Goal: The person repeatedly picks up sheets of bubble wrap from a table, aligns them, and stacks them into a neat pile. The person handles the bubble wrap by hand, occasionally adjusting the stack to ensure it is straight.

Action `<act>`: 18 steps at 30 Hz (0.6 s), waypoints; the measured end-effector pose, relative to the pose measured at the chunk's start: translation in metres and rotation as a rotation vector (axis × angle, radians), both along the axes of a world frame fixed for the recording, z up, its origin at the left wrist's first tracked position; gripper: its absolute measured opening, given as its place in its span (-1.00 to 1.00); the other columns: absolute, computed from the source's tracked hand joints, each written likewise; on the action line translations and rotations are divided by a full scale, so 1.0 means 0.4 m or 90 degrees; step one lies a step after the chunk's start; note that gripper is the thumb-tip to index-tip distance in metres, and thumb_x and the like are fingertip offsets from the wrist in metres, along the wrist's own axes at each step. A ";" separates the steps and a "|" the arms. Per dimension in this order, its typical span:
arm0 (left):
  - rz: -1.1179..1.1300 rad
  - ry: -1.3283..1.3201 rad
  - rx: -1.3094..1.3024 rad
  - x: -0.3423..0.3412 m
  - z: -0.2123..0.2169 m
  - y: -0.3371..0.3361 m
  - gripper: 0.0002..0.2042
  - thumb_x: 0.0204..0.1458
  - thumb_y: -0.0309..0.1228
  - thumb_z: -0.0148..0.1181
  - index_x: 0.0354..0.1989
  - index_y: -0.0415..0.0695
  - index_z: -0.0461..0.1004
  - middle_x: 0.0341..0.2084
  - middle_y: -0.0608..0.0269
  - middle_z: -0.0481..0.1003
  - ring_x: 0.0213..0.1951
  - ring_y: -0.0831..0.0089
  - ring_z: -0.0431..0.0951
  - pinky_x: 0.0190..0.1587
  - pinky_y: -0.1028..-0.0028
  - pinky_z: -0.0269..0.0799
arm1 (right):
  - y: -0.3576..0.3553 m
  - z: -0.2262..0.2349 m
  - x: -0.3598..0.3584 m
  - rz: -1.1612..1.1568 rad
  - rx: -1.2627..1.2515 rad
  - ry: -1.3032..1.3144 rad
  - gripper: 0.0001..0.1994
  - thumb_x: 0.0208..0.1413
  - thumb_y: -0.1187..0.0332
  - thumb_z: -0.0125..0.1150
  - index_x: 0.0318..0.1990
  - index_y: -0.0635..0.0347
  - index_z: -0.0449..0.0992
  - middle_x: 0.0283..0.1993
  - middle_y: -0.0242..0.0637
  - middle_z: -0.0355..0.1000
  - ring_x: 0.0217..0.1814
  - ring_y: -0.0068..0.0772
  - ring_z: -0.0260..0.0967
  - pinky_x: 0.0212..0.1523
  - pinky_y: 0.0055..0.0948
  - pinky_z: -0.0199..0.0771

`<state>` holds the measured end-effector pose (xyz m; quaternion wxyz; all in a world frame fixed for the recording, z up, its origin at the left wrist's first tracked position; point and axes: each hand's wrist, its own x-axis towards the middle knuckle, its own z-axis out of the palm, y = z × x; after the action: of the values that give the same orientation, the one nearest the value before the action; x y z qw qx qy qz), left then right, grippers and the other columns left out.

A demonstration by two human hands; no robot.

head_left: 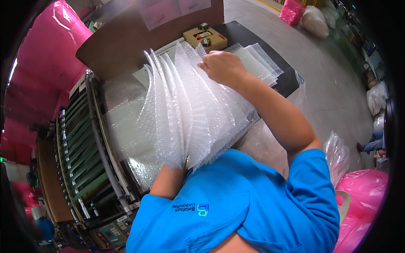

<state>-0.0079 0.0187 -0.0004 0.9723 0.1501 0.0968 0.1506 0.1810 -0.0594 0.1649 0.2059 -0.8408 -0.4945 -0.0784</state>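
Observation:
Several clear bubble wrap sheets [200, 114] stand fanned out in front of me, their upper corners spread apart. My right hand [223, 67] is closed, its fingers pinched at the upper right edge of these sheets. The bubble wrap covers my left hand; only my left forearm [168, 182] shows below it, so its fingers cannot be seen. More bubble wrap [126, 122] lies flat on the work surface to the left of the fanned sheets. Beyond my right wrist, a small pile of bubble wrap pieces [257, 61] rests on the dark tabletop [291, 82].
Behind the sheets sits a cardboard box [217, 41] with small items on top, before a brown board [126, 40]. A roller machine [86, 156] with a control panel [114, 232] stands at left. Pink plastic bags [363, 189] and clear plastic lie at right.

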 end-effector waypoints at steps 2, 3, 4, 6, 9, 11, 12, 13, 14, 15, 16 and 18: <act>0.006 0.007 0.006 0.005 -0.004 -0.001 -0.52 0.00 -0.13 -0.11 0.00 -0.25 0.19 -0.13 -0.03 0.31 -0.08 0.12 0.34 -0.10 0.26 0.37 | -0.006 0.024 -0.010 -0.045 0.072 -0.055 -0.63 0.08 0.10 -0.08 -0.51 0.24 0.43 -0.46 -0.14 0.41 -0.35 -0.15 0.40 -0.30 -0.25 0.37; 0.007 0.009 0.010 0.009 -0.002 -0.003 -0.52 0.00 -0.13 -0.10 0.00 -0.25 0.19 -0.13 -0.03 0.32 -0.08 0.12 0.35 -0.10 0.26 0.37 | -0.002 0.035 0.006 -0.076 0.140 -0.059 -0.57 0.07 0.03 -0.07 -0.55 0.25 0.43 -0.58 -0.20 0.39 -0.47 -0.24 0.40 -0.41 -0.35 0.38; 0.007 0.013 0.014 0.013 -0.001 -0.004 -0.52 0.00 -0.13 -0.10 0.00 -0.25 0.20 -0.13 -0.03 0.32 -0.09 0.12 0.35 -0.11 0.26 0.37 | -0.001 0.047 0.015 -0.040 0.170 0.005 -0.55 0.05 -0.01 -0.05 -0.56 0.25 0.42 -0.61 -0.22 0.37 -0.50 -0.30 0.39 -0.44 -0.38 0.36; 0.009 0.019 0.019 0.015 0.000 -0.005 -0.52 0.00 -0.14 -0.10 0.00 -0.25 0.20 -0.14 -0.03 0.33 -0.09 0.13 0.36 -0.11 0.27 0.38 | -0.004 0.092 0.020 0.032 0.228 0.135 -0.51 0.01 -0.07 -0.03 -0.59 0.25 0.41 -0.67 -0.25 0.33 -0.55 -0.40 0.35 -0.49 -0.43 0.32; 0.013 0.038 0.023 0.012 0.004 0.000 -0.52 0.00 -0.14 -0.09 -0.01 -0.26 0.20 -0.14 -0.02 0.34 -0.09 0.14 0.37 -0.11 0.28 0.38 | 0.001 0.150 -0.025 0.103 0.096 0.280 -0.46 -0.06 -0.15 0.01 -0.56 0.27 0.45 -0.66 -0.28 0.30 -0.57 -0.50 0.26 -0.51 -0.48 0.26; 0.011 0.049 0.037 0.014 0.002 -0.004 -0.52 0.00 -0.14 -0.09 -0.01 -0.26 0.21 -0.14 -0.01 0.35 -0.09 0.14 0.38 -0.11 0.29 0.39 | 0.004 0.155 -0.053 0.142 -0.001 0.239 -0.46 -0.04 -0.14 0.01 -0.55 0.27 0.43 -0.60 -0.22 0.35 -0.52 -0.40 0.31 -0.49 -0.44 0.27; 0.003 0.039 0.060 0.004 0.001 0.001 -0.50 -0.02 -0.12 -0.07 0.00 -0.25 0.20 -0.15 -0.01 0.35 -0.09 0.16 0.38 -0.10 0.29 0.38 | 0.010 0.140 -0.076 0.129 -0.023 0.155 -0.51 -0.02 -0.08 0.01 -0.56 0.27 0.38 -0.54 -0.18 0.38 -0.47 -0.28 0.35 -0.45 -0.37 0.30; -0.006 0.028 0.082 -0.006 -0.002 0.008 -0.48 -0.05 -0.10 -0.05 0.01 -0.23 0.19 -0.15 0.00 0.35 -0.09 0.17 0.37 -0.10 0.30 0.38 | 0.021 0.107 -0.079 0.139 -0.022 0.112 -0.55 0.00 -0.04 0.00 -0.52 0.27 0.40 -0.53 -0.17 0.39 -0.43 -0.24 0.37 -0.41 -0.35 0.31; -0.012 0.020 0.103 -0.019 -0.008 0.016 -0.45 -0.07 -0.09 -0.04 0.03 -0.22 0.18 -0.16 0.01 0.36 -0.08 0.18 0.37 -0.09 0.30 0.37 | 0.030 0.080 -0.082 0.150 -0.021 0.070 -0.58 0.02 0.01 0.00 -0.48 0.27 0.42 -0.51 -0.16 0.40 -0.40 -0.21 0.38 -0.38 -0.33 0.32; 0.011 0.053 0.158 -0.025 -0.014 0.020 -0.43 -0.08 -0.09 -0.03 0.05 -0.22 0.14 -0.14 0.01 0.33 -0.08 0.18 0.36 -0.10 0.30 0.38 | 0.026 0.073 -0.083 0.121 0.002 0.045 -0.61 0.02 0.04 0.00 -0.43 0.26 0.43 -0.50 -0.17 0.40 -0.40 -0.25 0.37 -0.36 -0.34 0.32; 0.044 0.090 0.212 -0.019 -0.023 0.020 -0.41 -0.09 -0.10 -0.01 0.07 -0.22 0.10 -0.12 0.00 0.31 -0.07 0.19 0.36 -0.10 0.30 0.39 | 0.011 0.060 -0.074 0.102 0.024 0.021 -0.64 0.03 0.08 -0.01 -0.39 0.25 0.44 -0.49 -0.18 0.39 -0.40 -0.30 0.37 -0.34 -0.36 0.31; 0.093 0.116 0.226 0.000 -0.043 0.021 -0.37 -0.10 -0.14 0.02 0.11 -0.21 0.00 -0.07 -0.01 0.25 -0.05 0.20 0.33 -0.11 0.29 0.39 | -0.017 0.006 -0.007 0.144 0.361 0.081 -0.66 0.06 0.08 -0.04 -0.37 0.19 0.47 -0.49 -0.24 0.40 -0.45 -0.36 0.35 -0.36 -0.39 0.31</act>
<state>-0.0077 0.0272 -0.0174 0.9042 0.3249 0.1665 0.2216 0.1782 -0.0661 0.1671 0.4700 -0.6926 -0.5297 -0.1371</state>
